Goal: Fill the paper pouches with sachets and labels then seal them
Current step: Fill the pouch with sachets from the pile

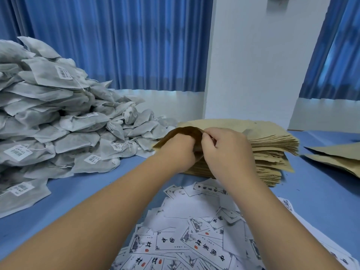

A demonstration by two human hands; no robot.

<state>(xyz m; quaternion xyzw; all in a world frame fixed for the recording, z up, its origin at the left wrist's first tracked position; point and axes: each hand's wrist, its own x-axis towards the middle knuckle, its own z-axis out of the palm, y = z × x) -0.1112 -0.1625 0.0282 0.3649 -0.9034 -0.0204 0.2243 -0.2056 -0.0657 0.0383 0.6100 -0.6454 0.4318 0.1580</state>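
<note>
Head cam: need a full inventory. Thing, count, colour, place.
sachets: big heap, too many to count, grey-white with white barcode tags, left side of the table
pouch stack: one tall stack, tan, centre-right, behind the hands
held pouch: one, brown, lifted over the stack's left end
loose pouches: at least two, tan, right edge
labels: scattered pile, too many to count, white with black characters and red seals, near centre
table: one, blue top
curtains: blue, at the back on both sides
pillar: one, white, back centre-right
left hand: grips the held pouch
right hand: pinches the held pouch's edge
</note>
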